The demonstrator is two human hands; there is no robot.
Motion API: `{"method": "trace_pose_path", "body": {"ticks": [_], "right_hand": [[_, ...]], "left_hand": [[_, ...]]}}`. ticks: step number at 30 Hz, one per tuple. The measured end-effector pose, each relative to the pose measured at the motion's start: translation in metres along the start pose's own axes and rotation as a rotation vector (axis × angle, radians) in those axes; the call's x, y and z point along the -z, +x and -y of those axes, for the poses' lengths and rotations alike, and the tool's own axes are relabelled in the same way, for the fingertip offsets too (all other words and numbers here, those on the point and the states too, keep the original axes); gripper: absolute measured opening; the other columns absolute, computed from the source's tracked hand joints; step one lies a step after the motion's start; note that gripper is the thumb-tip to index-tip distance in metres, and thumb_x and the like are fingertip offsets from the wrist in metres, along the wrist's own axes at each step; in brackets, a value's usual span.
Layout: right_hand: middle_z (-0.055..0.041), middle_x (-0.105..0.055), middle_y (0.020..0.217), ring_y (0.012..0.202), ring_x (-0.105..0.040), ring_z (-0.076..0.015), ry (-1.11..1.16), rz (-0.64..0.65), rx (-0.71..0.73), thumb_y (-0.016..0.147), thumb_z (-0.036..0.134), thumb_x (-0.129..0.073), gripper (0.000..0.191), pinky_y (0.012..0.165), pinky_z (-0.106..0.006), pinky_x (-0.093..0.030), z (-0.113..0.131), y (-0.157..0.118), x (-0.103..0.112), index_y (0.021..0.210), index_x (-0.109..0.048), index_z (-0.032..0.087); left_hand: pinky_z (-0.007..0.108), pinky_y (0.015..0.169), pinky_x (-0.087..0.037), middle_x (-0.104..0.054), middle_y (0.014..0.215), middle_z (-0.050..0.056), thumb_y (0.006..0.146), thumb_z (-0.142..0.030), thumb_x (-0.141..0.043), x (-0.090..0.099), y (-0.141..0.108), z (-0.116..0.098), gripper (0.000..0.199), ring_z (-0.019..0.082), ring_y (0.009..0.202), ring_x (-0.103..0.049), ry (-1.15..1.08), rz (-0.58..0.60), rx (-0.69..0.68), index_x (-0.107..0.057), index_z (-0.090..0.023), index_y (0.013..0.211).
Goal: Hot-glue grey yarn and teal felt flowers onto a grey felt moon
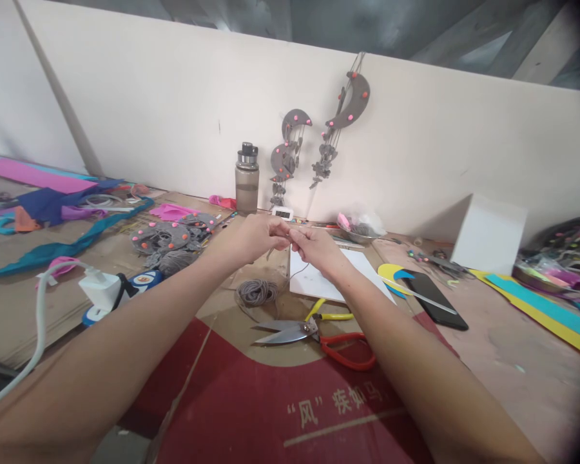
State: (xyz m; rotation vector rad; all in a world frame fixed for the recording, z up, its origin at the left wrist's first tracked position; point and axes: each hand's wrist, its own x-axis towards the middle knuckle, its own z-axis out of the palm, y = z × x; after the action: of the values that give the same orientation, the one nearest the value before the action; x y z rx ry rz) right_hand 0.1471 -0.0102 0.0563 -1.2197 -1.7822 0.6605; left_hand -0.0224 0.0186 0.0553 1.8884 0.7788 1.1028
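Above the table (497,335), the left hand (268,233) and right hand (314,248) meet at the fingertips, both nearly closed and pinching a thin grey cord (300,272). It runs down to a coil (257,292) on the near side of the hands. Scissors (290,332) lie nearer still, white paper (319,280) beneath the right hand, a bottle (247,183) beyond the left.

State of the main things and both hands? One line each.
left hand, curled, grip unclear
right hand, pinching thin grey cord
grey cord bundle, coiled
red-handled metal scissors, blades apart
yellow-handled tool, handles spread
black flat phone, screen dark
grey translucent plastic bottle, upright, black lid on
white plastic charger, white cable attached
white paper sheet, flat
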Motion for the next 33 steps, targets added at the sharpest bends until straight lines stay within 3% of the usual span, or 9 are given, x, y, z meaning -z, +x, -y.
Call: {"method": "trace_pose_path", "body": {"ticks": [3, 9, 17, 20, 26, 33], "right_hand": [[0.0007, -0.053, 0.052, 0.045, -0.040, -0.0092, 0.062, 0.038, -0.045, 0.083, 0.042, -0.050, 0.035, 0.045, -0.023, -0.025, -0.003, 0.000, -0.001, 0.058, -0.060, 0.018], [-0.0012, -0.064, 0.064, 0.046, -0.045, -0.0086, 0.133, 0.082, -0.087, 0.079, 0.024, -0.053, 0.018, 0.042, -0.022, -0.033, 0.003, -0.002, -0.001, 0.068, -0.065, 0.018], [-0.0008, -0.065, 0.064, 0.043, -0.046, -0.0091, 0.193, -0.034, -0.099, 0.075, 0.019, -0.056, 0.006, 0.040, -0.022, -0.034, 0.005, -0.002, -0.002, 0.074, -0.062, 0.019], [-0.0002, -0.064, 0.065, 0.049, -0.050, -0.0107, 0.145, -0.086, -0.047, 0.075, 0.022, -0.057, 0.006, 0.047, -0.024, -0.039, 0.003, -0.001, -0.004, 0.073, -0.062, 0.020], [-0.0007, -0.067, 0.075, 0.072, -0.058, -0.0146, -0.010, -0.221, 0.118, 0.075, 0.021, -0.057, 0.008, 0.074, -0.030, -0.043, 0.007, -0.003, -0.006, 0.073, -0.065, 0.019], [-0.0013, -0.066, 0.078, 0.073, -0.058, -0.0147, 0.038, -0.295, 0.160, 0.075, 0.025, -0.059, 0.007, 0.074, -0.029, -0.043, 0.012, -0.008, -0.011, 0.074, -0.063, 0.019]], "left_hand": [[0.022, 0.060, -0.045, -0.069, 0.069, 0.000, 0.059, -0.008, -0.072, 0.001, -0.002, -0.002, 0.018, 0.016, 0.068, -0.063, -0.008, -0.055, 0.038, -0.071, -0.021, 0.072], [0.022, 0.057, -0.046, -0.069, 0.069, 0.003, 0.058, -0.011, -0.074, 0.003, -0.001, 0.001, 0.018, 0.017, 0.067, -0.064, -0.048, -0.066, 0.050, -0.071, -0.019, 0.074], [0.023, 0.057, -0.050, -0.069, 0.066, 0.004, 0.059, -0.009, -0.076, 0.003, -0.001, 0.001, 0.015, 0.016, 0.063, -0.065, -0.199, -0.078, 0.104, -0.071, -0.017, 0.071], [0.024, 0.061, -0.053, -0.070, 0.067, 0.006, 0.063, -0.015, -0.077, 0.001, -0.002, -0.002, 0.012, 0.015, 0.063, -0.066, -0.275, -0.066, 0.127, -0.071, -0.014, 0.073], [0.026, 0.072, -0.055, -0.072, 0.082, 0.012, 0.068, -0.029, -0.076, 0.004, 0.000, -0.002, 0.022, 0.015, 0.072, -0.067, -0.329, -0.013, 0.152, -0.071, -0.011, 0.079], [0.022, 0.060, -0.052, -0.068, 0.089, 0.010, 0.066, -0.033, -0.077, 0.002, 0.000, 0.000, 0.026, 0.013, 0.076, -0.062, -0.430, -0.038, 0.149, -0.071, -0.011, 0.079]]}}
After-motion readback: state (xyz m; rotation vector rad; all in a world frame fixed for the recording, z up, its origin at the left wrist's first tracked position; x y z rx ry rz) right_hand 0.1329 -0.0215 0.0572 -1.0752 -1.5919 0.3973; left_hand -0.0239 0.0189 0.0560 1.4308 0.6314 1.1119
